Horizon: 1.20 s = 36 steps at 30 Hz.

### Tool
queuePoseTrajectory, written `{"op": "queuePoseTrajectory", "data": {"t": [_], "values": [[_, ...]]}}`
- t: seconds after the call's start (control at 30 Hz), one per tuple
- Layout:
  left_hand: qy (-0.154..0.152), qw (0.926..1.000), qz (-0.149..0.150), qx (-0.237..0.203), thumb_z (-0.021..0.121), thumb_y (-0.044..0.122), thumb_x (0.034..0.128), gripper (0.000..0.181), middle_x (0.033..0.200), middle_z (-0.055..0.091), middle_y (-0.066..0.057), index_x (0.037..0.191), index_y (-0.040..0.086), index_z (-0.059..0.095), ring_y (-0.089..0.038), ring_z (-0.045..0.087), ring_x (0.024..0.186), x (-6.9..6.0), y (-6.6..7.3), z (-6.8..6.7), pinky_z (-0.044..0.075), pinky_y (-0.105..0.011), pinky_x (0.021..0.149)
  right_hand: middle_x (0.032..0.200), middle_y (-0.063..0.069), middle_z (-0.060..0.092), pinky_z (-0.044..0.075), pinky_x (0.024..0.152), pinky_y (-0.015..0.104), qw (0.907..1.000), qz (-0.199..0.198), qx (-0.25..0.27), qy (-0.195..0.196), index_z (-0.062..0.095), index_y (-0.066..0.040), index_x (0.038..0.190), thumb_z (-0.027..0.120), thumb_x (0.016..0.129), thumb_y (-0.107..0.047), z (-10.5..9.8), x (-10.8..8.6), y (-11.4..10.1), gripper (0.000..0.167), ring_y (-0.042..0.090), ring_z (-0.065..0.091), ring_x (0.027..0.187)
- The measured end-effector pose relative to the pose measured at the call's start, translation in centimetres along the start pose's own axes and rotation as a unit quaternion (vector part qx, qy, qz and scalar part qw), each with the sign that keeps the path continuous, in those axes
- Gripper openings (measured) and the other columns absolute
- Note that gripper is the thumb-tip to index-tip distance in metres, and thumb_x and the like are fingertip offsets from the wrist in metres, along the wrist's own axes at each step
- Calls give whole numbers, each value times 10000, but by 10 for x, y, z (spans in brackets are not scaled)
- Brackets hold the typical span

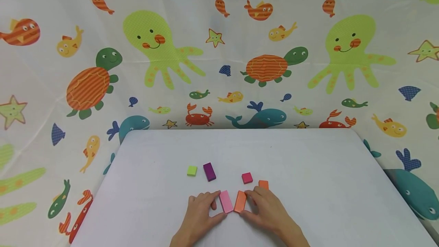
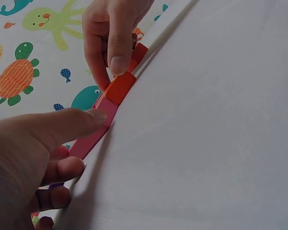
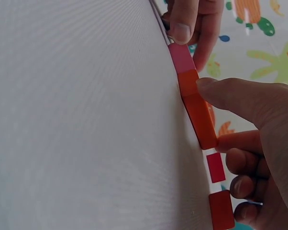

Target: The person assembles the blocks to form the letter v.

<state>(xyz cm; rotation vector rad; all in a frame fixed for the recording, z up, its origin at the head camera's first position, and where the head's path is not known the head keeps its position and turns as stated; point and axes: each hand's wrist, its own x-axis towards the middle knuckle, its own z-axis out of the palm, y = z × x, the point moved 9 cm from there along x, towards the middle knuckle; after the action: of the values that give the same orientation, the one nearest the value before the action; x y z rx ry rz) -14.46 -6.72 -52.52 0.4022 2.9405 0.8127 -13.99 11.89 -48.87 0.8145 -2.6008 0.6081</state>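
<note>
My left hand [image 1: 195,216] pinches a pink rectangular block [image 1: 226,201] between thumb and fingers at its two ends. An orange block [image 1: 240,201] of like shape is gripped the same way by my right hand [image 1: 271,210]. Both blocks lie on the white table, their near ends meeting or almost meeting and their far ends apart, like a narrow V. In the left wrist view the pink block [image 2: 89,141] and orange block [image 2: 120,88] appear end to end. The right wrist view shows my right thumb on the near end of the orange block [image 3: 199,120].
Beyond the right hand lies a second orange block [image 1: 263,184], partly hidden by it, with a small red block [image 1: 247,178] beside it. Farther left are a purple block [image 1: 209,172] and a small green block [image 1: 192,170]. A sea-animal curtain [image 1: 212,56] hangs behind the white table [image 1: 308,155].
</note>
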Motion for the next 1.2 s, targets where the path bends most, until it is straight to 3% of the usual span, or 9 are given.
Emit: {"op": "queuePoseTrajectory", "data": {"t": [0.47,1.2], "values": [[113,9999,59,32,781,549,795,646,730,421,190,1314,189,643,12,395,776,-1,0,-1,224,-306,738,745,-137,399,300,639,85,9994,-286,-121,182,731,-133,990,888,658,-388,-1,1,-3,448,-44,352,693],[31,10000,5,-62,791,526,787,661,742,430,184,1333,189,630,9,398,789,0,-1,0,224,-304,746,757,-149,398,323,649,104,9997,-115,-199,15,732,-141,1007,881,672,-404,0,1,-1,451,-39,365,708]]}}
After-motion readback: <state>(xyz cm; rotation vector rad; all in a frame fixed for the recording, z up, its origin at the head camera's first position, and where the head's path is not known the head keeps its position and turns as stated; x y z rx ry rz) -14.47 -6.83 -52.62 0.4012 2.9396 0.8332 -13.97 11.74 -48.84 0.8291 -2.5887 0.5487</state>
